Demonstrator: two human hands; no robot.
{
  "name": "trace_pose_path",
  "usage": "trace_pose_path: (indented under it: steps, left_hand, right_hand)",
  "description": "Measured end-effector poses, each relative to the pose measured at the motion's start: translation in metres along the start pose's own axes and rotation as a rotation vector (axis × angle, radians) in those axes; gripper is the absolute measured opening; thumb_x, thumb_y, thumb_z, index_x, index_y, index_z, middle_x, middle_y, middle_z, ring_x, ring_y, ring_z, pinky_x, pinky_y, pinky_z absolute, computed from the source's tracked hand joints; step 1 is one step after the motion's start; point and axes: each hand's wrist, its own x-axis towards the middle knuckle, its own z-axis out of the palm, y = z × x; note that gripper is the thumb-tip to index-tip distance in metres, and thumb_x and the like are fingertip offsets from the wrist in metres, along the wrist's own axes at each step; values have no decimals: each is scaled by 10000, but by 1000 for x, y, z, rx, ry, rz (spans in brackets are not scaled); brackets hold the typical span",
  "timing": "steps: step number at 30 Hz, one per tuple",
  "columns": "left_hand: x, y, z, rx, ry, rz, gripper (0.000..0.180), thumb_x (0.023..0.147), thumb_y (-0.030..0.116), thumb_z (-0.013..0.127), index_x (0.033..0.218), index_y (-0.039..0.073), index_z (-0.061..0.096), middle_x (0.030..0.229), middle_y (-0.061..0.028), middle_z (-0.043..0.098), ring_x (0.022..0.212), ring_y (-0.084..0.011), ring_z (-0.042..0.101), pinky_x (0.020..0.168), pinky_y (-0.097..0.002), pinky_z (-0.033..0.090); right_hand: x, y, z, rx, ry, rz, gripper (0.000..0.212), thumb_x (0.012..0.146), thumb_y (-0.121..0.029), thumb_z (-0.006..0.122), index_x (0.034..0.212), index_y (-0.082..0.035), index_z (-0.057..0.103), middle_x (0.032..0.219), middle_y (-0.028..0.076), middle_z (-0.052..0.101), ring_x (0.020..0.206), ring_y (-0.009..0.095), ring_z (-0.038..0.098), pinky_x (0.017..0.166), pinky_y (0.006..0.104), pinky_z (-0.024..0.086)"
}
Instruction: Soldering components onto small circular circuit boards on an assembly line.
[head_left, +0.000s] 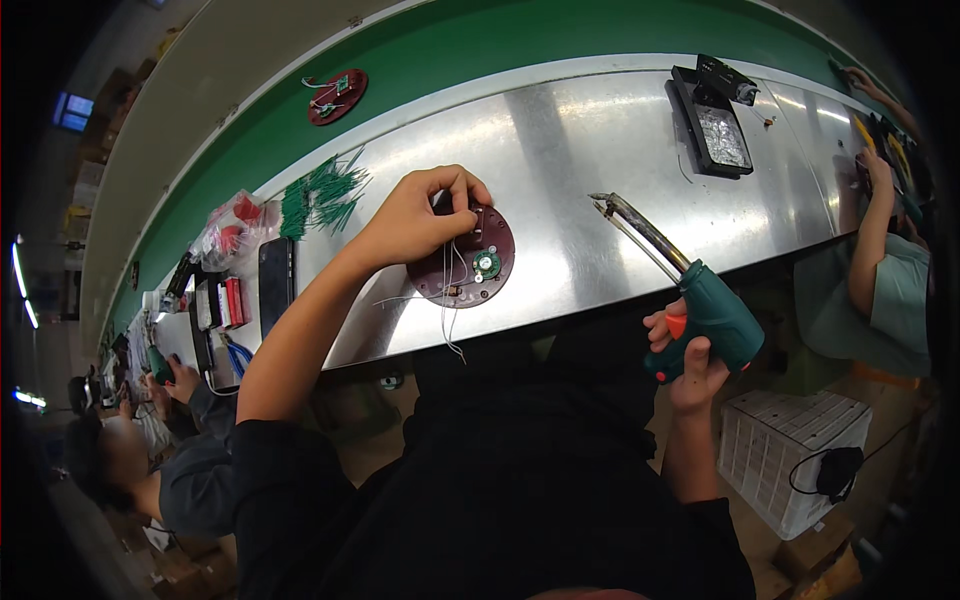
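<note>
A round dark red disc [425,275] lies on the metal bench top, with a small green circuit board [487,264] on it and thin white wires trailing over its front edge. Over its upper left part is my left hand [425,212], thumb and fingers closed in a pinch. White wires come out below the thumb; what the fingertips grip is hidden. My right hand [690,372] is wrapped round the handle of a green soldering gun [722,312] with a red trigger. Its metal tip points up and left, above the bench and apart from the disc.
Green wire pieces [320,195], a plastic bag [228,235] with red parts and a black phone-like slab [277,285] lie left. Another red disc [338,97] sits on the green strip. A black tray [712,130] stands right, a white crate [790,450] below. Co-workers flank me.
</note>
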Motion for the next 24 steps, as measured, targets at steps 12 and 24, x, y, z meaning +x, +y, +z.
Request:
trace_pose_path:
  steps: [12, 24]
  left_hand:
    - [-16, 34, -8, 298, -41, 115, 292, 780, 179, 858, 906, 60, 623, 1215, -118, 692, 1169, -239, 634, 1011, -378, 497]
    - [68, 14, -31, 1066, 524, 552, 737, 773, 312, 843, 1384, 43, 532, 1547, -252, 419, 1426, -480, 404, 1171, -540, 360]
  right_hand:
    - [-4, 4, 0, -4, 18, 7, 711, 1012, -587, 602, 1199, 98, 588, 789, 111, 628, 705, 176, 626, 802, 391, 584]
    - [2, 5, 0, -3, 81, 0, 659, 1023, -571, 595, 1172, 71, 577, 803, 110, 634, 742, 191, 650, 718, 307, 545]
